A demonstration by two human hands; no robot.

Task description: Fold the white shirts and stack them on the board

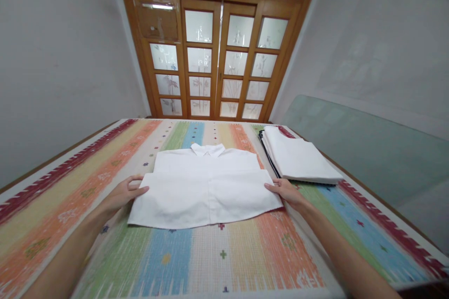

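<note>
A white collared shirt [206,191] lies in the middle of the striped cloth, its collar pointing away from me. A straight fold edge crosses it, and its lower flap hangs toward me with a curved edge. My left hand [128,191] pinches the shirt's left side at this fold, thumb on top. At the right side, my right hand [286,192] pinches the opposite end of the fold, its thumb also over the fabric. Both hands are closed on the shirt, and the fingers beneath the cloth are partly hidden.
To the right rests a stack of folded clothes [298,154], white on top with dark edges below, close to my right hand. A striped, multicoloured cloth [171,261] covers the table. A pale green panel [368,135] leans at the right wall. Wooden glazed doors [217,46] stand beyond.
</note>
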